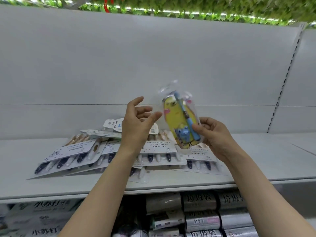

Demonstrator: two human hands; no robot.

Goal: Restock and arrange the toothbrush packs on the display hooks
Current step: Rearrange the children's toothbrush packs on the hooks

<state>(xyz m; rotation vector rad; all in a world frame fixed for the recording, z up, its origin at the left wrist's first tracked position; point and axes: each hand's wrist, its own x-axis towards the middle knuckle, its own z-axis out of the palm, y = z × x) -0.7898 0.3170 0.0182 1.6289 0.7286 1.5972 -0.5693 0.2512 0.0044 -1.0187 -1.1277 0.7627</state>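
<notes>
Head view: my right hand (pixel 212 135) pinches the yellow kids' toothbrush pack (pixel 182 120) low; left hand (pixel 138 120) beside it, empty, fingers loose. I see 0 hooks; slippery film may slide free.

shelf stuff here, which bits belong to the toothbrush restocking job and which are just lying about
Part of the job:
- yellow cartoon toothbrush pack, pinched at its lower end by the right hand
- left hand, open beside it
- pile of YIKOJIFE toothbrush packs on the shelf

Just lying about:
- silver rolls on the shelf below
- green-and-white boxes, lower left
</notes>
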